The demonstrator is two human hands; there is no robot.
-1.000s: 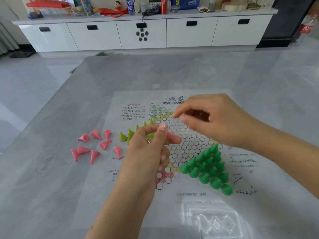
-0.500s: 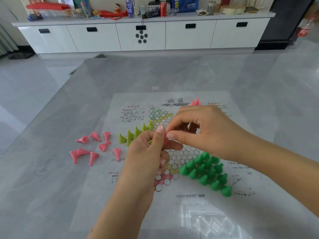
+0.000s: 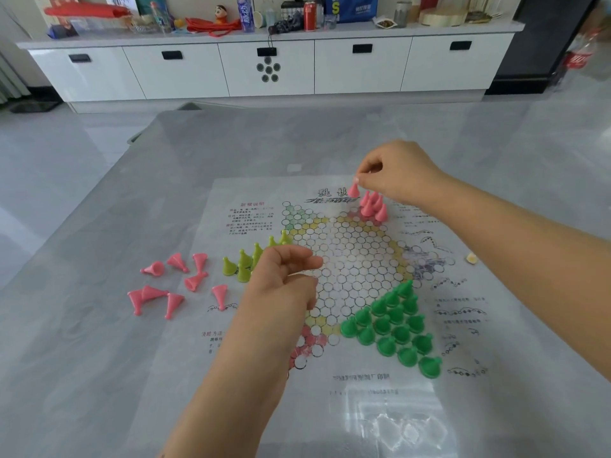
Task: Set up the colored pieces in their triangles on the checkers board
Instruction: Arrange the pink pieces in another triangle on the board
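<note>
The printed checkers board sheet (image 3: 350, 259) lies flat on the grey table. My right hand (image 3: 401, 175) pinches a pink piece (image 3: 353, 191) by its tip at the far pink triangle, just left of several standing pink pieces (image 3: 373, 206). My left hand (image 3: 284, 279) hovers over the board's left side with fingers curled; whatever is inside the palm is hidden. Dark green pieces (image 3: 393, 325) fill the near right triangle. Yellow-green pieces (image 3: 246, 262) stand in the left triangle, partly behind my left hand. Several loose pink pieces (image 3: 172, 285) lie tipped over on the table left of the board.
A small yellowish scrap (image 3: 471, 258) lies at the board's right edge. A white cabinet (image 3: 271, 67) with clutter on top stands beyond the table's far edge (image 3: 297, 110). Glare covers the near part of the board sheet.
My right hand took a pink piece from my left hand's fingers and carried it away to the far pink triangle. My left hand stayed over the board's left side.
</note>
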